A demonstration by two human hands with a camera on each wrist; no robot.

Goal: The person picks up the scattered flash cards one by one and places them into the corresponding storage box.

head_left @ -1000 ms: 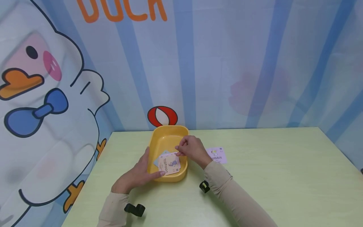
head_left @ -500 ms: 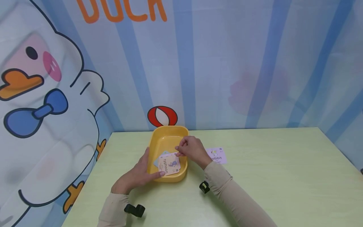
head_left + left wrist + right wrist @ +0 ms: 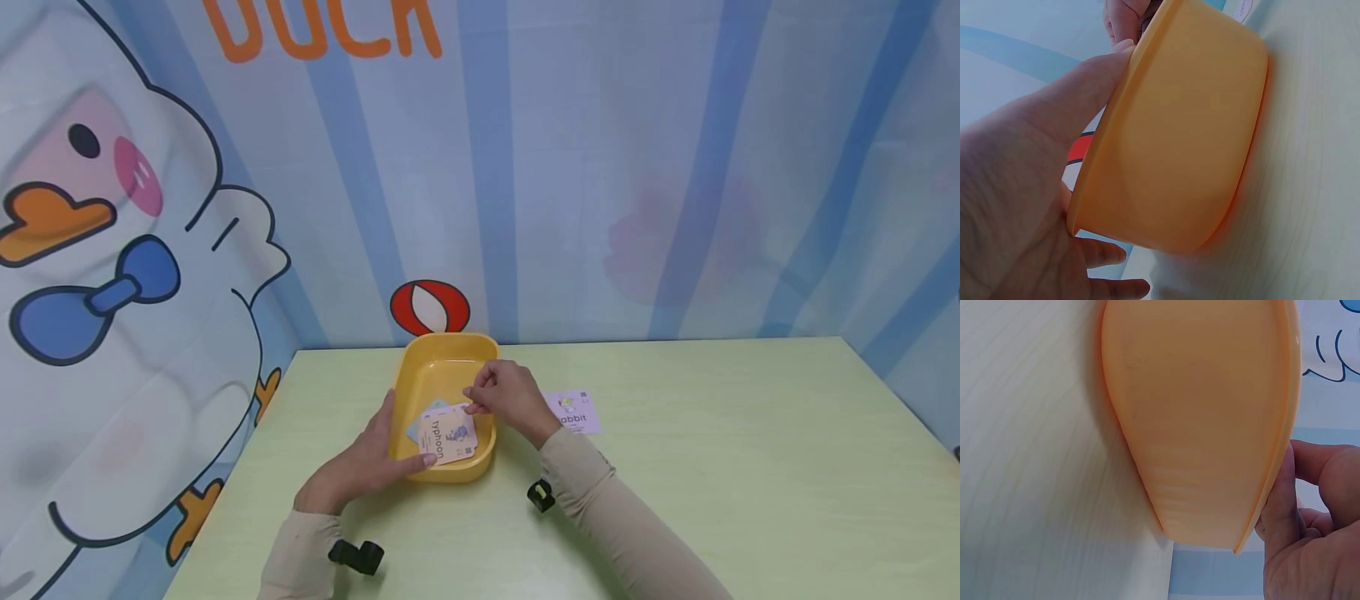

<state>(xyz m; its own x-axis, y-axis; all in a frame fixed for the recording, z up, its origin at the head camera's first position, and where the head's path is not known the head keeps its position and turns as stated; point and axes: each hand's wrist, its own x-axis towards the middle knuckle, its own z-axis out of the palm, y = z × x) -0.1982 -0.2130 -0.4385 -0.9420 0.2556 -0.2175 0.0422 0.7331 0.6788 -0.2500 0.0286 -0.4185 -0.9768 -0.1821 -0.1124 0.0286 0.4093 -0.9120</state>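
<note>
In the head view a yellow plastic tray [image 3: 444, 346] stands on the table. Inside it lie a cream card [image 3: 448, 442] printed "typhoon" and a pale blue card [image 3: 415, 427] partly beneath it. My left hand [image 3: 360, 467] grips the tray's near left corner, fingers along the outside and thumb over the rim at the card's lower edge. My right hand [image 3: 513, 400] reaches over the right rim; its curled fingers and thumb pinch at the typhoon card's upper right corner. Both wrist views show mostly the tray's outer wall, which hides the cards and the right fingertips.
A purple card [image 3: 573, 412] reading "rabbit" lies on the pale green table [image 3: 735, 467], right of the tray and partly hidden by my right hand. A printed duck curtain [image 3: 570, 167] hangs behind the table's far edge.
</note>
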